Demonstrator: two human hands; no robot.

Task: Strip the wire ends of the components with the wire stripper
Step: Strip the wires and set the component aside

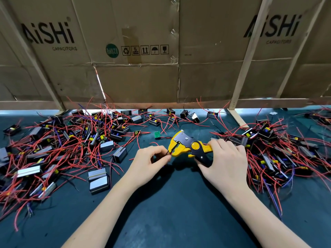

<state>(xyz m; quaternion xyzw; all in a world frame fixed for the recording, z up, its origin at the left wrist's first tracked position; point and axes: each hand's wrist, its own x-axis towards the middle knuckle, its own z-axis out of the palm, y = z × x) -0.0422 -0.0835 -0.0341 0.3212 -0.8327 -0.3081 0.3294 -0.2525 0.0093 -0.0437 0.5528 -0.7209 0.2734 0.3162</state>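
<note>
- Risk 1: wire end (169,153) is sitting right at the mouth of the wire stripper (189,145); if it's not seated deep enough w/ the squeeze coming, blades are likely catching only the tip or missing it.
- Risk 2: pushed in too far or at an angle, conductor is prob. getting nicked or cut short.
- Risk 3: loose red leads are trailing all over the table (170,203); a neighbouring one could be dragging into the jaws or tugging the held piece off line.
- Left hand (149,162): palm down, wrist low over the table, fingers (162,154) pinching the wire just beside the stripper jaws. Component body itself – can't tell, hidden under the hand.
- Right hand (225,158): fingers wrapping both handles, tool lying near-level, head pointing left toward the other hand; handles are looking not fully squeezed.
- Stock: big pile of components (71,149) lying left, second pile (279,154) right, both well apart from the work spot in the centre.
</note>
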